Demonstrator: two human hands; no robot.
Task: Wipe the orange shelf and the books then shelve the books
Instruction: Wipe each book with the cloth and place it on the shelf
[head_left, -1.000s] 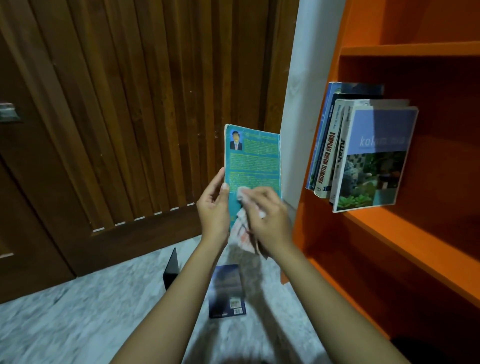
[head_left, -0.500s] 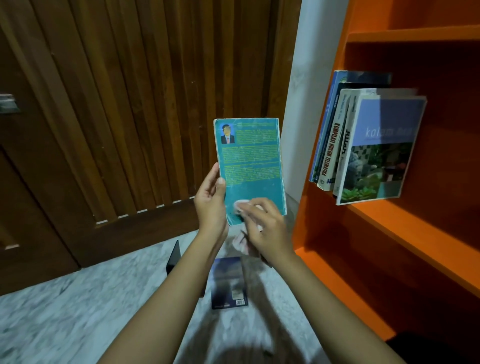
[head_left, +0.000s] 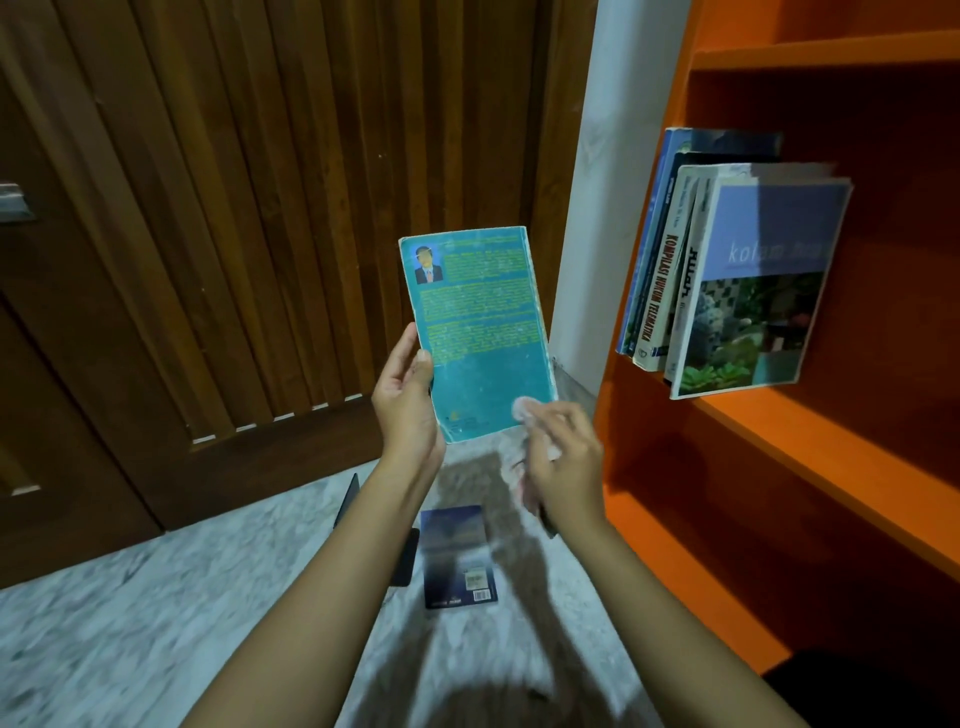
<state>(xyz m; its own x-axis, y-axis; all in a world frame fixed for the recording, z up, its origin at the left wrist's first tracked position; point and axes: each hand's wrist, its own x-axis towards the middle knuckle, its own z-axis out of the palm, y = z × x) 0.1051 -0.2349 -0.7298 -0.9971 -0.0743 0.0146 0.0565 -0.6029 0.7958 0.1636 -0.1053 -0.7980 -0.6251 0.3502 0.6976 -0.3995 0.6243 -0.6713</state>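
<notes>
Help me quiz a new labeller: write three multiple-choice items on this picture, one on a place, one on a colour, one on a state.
1. Where does the dark blue book lie? A) on a desk B) on the floor C) in a box
2. What colour is the cover of the held book in the left hand? A) teal B) red C) white
3. What is the right hand doing? A) hanging idle B) resting flat on the floor C) pressing a cloth to the held book's lower corner

Answers: 1 B, it lies flat on the marble under the arms; 2 A, the cover facing the camera is teal; 3 C, its fingers pinch the white cloth against the cover's bottom right corner.
</notes>
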